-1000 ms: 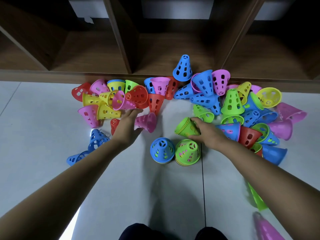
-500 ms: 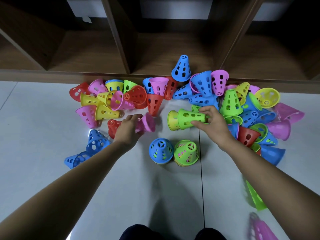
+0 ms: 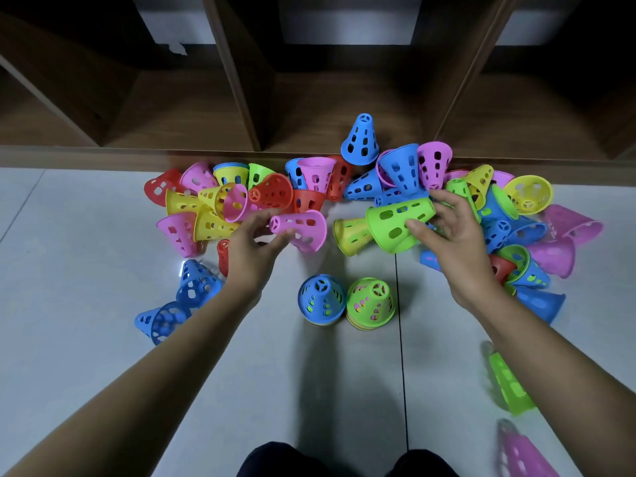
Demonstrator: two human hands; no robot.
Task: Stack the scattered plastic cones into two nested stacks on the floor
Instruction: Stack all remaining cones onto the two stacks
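Two short nested stacks stand on the floor in front of me: one topped by a blue cone (image 3: 321, 299), the other by a green cone (image 3: 371, 302). My left hand (image 3: 253, 247) pinches the narrow end of a pink cone (image 3: 304, 229), lifted and lying sideways. My right hand (image 3: 451, 237) grips a green cone (image 3: 399, 222) held sideways, and a yellow-green cone (image 3: 351, 234) lies just left of its wide mouth. Whether that one is held too, I cannot tell. Several more perforated cones in red, yellow, pink, blue and green lie scattered behind both hands.
A dark wooden shelf unit (image 3: 241, 98) runs along the back, with one blue cone (image 3: 360, 141) standing upright on its ledge. Two blue cones (image 3: 179, 301) lie at the left. A green cone (image 3: 509, 387) and a pink cone (image 3: 519, 452) lie at the lower right. My knees (image 3: 344, 461) show at the bottom edge.
My left hand took hold of the pink cone and raised it off the floor. My right hand lifted the green cone from near the stacks up and back toward the pile.
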